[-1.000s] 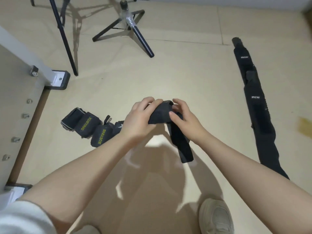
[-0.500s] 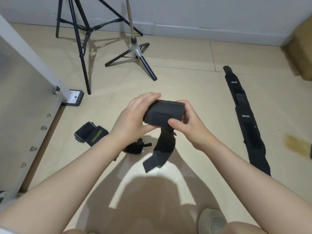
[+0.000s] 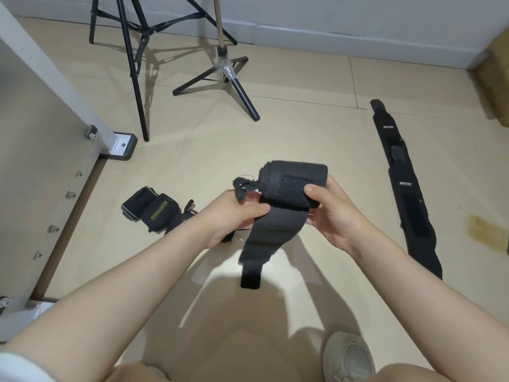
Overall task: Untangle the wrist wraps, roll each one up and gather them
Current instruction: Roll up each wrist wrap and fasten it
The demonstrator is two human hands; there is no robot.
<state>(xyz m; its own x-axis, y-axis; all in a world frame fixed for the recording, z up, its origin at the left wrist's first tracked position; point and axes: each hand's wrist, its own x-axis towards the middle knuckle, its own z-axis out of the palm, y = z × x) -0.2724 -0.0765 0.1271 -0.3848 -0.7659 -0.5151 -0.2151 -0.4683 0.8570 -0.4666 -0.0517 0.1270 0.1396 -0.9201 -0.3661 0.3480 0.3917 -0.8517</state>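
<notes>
Fingers of both hands clamp half-rolled wrist wrap; tail hangs, seemingly loose.

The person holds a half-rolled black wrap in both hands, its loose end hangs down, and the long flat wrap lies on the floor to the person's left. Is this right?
Not quite. In the head view the long flat wrap lies on the floor to the person's right, not left. The rest stands: both the left hand and right hand hold the half-rolled wrap, loose end hanging down.

A plain indoor room set up for recording, not a furnished home. Black tripod stands rest on a bare beige floor beside a grey wall and a bolted metal frame.
</notes>
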